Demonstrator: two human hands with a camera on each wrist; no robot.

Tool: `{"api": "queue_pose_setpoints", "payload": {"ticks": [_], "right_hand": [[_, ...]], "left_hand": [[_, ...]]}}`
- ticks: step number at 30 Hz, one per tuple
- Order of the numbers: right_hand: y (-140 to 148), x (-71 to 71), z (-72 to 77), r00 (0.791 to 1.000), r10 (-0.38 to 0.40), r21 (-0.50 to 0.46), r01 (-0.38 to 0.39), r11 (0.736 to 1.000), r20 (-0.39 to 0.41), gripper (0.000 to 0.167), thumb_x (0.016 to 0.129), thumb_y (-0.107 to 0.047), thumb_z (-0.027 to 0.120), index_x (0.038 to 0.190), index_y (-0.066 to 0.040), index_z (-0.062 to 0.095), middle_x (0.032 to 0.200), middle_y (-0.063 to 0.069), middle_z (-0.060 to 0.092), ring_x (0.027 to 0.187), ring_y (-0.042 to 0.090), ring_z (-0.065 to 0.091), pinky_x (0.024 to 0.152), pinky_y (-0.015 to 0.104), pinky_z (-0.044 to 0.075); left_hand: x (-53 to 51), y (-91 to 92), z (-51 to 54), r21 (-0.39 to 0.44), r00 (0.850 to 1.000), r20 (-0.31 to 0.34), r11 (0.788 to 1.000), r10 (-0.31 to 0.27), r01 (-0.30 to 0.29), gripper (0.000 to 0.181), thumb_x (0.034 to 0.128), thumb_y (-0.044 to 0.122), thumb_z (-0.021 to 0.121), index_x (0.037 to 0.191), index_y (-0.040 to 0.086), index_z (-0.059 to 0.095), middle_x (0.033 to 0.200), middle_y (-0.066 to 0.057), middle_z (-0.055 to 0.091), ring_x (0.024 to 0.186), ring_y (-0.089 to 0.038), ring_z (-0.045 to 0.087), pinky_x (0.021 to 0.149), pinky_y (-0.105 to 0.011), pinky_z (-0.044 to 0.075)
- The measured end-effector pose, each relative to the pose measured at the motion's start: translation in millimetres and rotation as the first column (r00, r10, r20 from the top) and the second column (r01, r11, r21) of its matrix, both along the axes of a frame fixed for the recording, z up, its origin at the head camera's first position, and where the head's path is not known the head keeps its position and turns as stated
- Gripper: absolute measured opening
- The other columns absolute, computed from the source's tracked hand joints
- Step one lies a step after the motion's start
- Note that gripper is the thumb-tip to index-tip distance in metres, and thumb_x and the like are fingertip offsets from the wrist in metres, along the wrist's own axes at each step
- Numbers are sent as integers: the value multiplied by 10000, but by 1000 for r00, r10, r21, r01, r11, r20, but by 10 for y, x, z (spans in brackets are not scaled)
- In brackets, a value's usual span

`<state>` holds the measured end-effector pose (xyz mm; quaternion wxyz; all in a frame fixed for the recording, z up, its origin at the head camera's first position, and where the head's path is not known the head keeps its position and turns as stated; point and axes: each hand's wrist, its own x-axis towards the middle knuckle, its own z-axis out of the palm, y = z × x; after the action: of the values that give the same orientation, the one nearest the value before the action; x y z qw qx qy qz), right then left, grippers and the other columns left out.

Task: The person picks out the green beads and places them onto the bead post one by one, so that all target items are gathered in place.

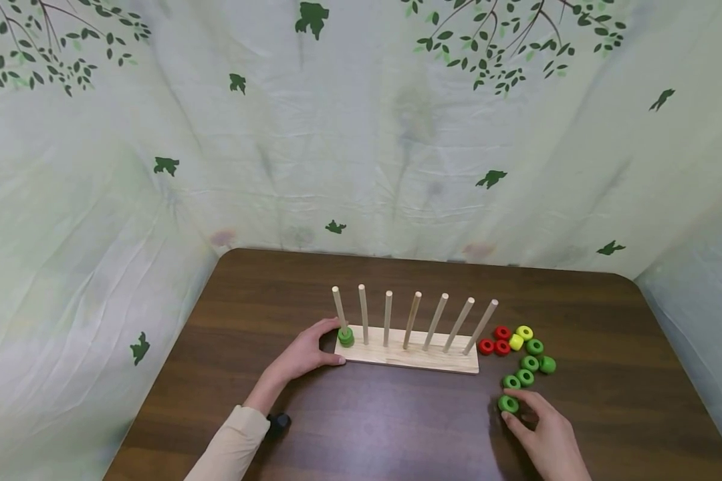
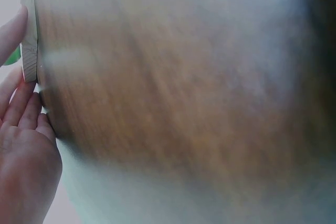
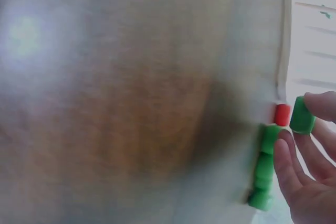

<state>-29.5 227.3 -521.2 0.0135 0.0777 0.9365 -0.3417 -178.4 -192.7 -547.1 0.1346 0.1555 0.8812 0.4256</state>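
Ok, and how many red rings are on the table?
3. In the head view, the left red ring is nearest the board; the right red ring lies beside it; the back red ring sits just behind the right one. None looks hidden.

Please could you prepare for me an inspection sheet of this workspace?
Surface: dark brown wood-grain table.
Job's things: wooden pegboard with seven pegs; green ring stack on leftmost peg, count unclear; loose to the right, five green ring beads, three red ring beads, two yellow ring beads.
Clutter: nothing seen.
Left hand: grips the pegboard's left end.
Right hand: pinches another green ring bead.
Cables: nothing seen.
Surroundings: pale fabric backdrop printed with leaves and branches.
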Motion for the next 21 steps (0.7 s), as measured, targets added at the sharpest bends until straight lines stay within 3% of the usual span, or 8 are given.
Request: {"api": "queue_pose_setpoints", "payload": {"ticks": [6,13,21], "right_hand": [[-52,3,101,975,39,-17,-43,999,-218,380,793,-66,819,1147,-139,702,1096,-11,673,828,99,653,717,307,549],[-125,-65,256,957,102,-13,-109,994,-271,396,774,-73,839,1124,-195,699,1010,-118,645,802,42,628,723,270,547],[-208,-178,474,904,183,-32,-212,977,-387,470,709,-3,864,1103,-202,703,1011,-141,655,795,37,634,717,152,506]], "left_hand": [[2,7,4,0,1000,-9,1000,-1,1,708,729,244,889,1357,140,577,1472,-112,456,1386,-302,368,1100,-495,304],[5,7,2,-5,1000,-8,1000,2,-2,709,727,240,890,1355,136,576,1476,-118,452,1383,-306,372,1095,-500,309],[5,7,15,-6,1000,11,1000,11,-11,713,725,223,891,1360,152,576,1485,-100,443,1393,-283,359,1103,-485,301]]}}
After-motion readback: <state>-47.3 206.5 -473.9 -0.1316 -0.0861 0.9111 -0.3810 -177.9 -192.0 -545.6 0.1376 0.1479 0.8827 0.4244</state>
